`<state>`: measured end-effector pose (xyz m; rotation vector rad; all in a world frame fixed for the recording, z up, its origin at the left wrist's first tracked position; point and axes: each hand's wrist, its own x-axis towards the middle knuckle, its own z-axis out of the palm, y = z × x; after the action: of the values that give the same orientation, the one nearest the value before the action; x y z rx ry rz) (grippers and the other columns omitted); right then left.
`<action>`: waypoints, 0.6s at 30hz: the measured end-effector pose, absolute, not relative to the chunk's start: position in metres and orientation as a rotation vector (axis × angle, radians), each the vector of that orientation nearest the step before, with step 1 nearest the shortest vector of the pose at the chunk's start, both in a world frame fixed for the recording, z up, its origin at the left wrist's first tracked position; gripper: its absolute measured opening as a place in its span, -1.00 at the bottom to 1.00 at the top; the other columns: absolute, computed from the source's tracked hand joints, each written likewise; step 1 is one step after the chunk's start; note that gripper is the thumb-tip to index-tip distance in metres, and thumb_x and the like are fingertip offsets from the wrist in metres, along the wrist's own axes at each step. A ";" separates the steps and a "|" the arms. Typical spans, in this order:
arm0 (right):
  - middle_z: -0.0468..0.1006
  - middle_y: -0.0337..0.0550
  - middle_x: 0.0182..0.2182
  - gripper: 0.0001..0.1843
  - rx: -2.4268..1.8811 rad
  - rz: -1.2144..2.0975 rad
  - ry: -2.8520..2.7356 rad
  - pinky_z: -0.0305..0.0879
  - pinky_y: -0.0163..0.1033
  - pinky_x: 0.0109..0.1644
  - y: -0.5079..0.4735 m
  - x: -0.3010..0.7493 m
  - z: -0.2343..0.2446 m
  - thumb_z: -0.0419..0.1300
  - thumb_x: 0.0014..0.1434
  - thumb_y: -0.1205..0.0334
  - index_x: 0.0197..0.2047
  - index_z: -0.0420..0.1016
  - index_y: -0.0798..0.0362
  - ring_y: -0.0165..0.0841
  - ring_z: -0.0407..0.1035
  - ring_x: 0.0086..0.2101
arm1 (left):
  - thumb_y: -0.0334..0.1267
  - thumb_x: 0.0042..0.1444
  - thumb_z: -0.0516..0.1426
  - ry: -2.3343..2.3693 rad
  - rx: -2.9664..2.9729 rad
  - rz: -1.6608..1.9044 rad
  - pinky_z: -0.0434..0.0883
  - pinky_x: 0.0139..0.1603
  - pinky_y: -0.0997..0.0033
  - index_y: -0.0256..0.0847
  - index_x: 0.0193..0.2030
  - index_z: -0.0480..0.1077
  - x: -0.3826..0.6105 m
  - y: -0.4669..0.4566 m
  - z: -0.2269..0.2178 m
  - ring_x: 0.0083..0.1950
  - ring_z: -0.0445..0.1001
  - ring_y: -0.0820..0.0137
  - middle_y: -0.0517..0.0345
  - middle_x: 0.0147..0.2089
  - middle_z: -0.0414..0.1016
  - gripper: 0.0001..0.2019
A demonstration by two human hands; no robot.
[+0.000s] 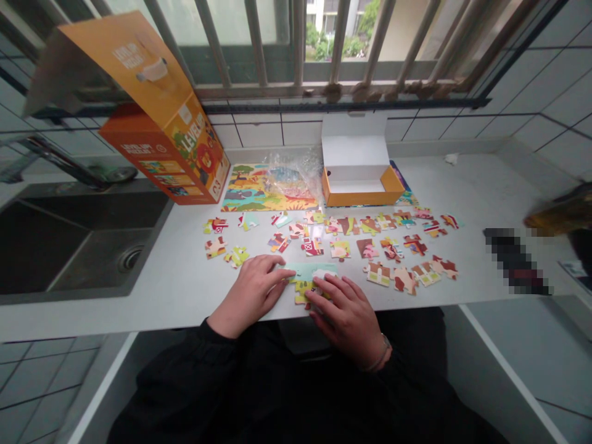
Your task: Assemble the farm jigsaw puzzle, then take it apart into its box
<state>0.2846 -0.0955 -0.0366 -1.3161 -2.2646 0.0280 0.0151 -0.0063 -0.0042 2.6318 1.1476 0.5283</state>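
A small block of joined puzzle pieces [304, 287], pale blue on top and green below, lies near the counter's front edge. My left hand [253, 280] rests at its left side, fingers stretched out, the index fingertip touching the blue part. Over its right side lies my right hand [345, 308], fingers spread on the pieces and hiding part of them. Just beyond are loose puzzle pieces: a red barn piece [312, 246], a yellow-green piece [340, 248] and a green piece [237, 256]. To the right, several brown and white pieces [405, 280] lie in a row.
Behind the loose pieces lie a colourful picture sheet [245, 192], crumpled clear plastic [296, 176] and an open orange box [363, 197]. A tall orange puzzle box [185, 160] stands at the back left beside the sink [87, 246]. A blurred dark object [515, 262] lies on the right.
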 end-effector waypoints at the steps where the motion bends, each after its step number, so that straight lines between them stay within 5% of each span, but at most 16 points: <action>1: 0.54 -0.19 0.41 -0.58 -1.313 0.026 -2.261 0.20 0.10 0.52 -0.095 0.284 -0.037 0.28 0.50 0.11 0.36 0.57 -0.18 -0.10 0.38 0.40 | -0.23 0.53 0.12 1.140 2.638 0.528 0.37 0.36 -0.03 0.02 0.21 0.60 0.016 -0.007 -0.004 0.34 0.49 0.12 -0.02 0.30 0.57 -0.73; 18: 0.54 -0.21 0.41 -0.58 -1.335 0.037 -2.254 0.20 0.11 0.53 -0.095 0.285 -0.038 0.30 0.47 0.12 0.36 0.58 -0.22 -0.10 0.38 0.40 | -0.32 0.48 0.12 1.211 2.679 0.468 0.39 0.37 -0.12 -0.03 0.27 0.54 0.027 -0.021 -0.006 0.40 0.46 0.05 -0.02 0.41 0.55 -0.68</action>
<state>0.2847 -0.0955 -0.0384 -1.3350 -2.2537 0.0372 0.0269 -0.0212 -0.0060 2.6793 1.2108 0.4679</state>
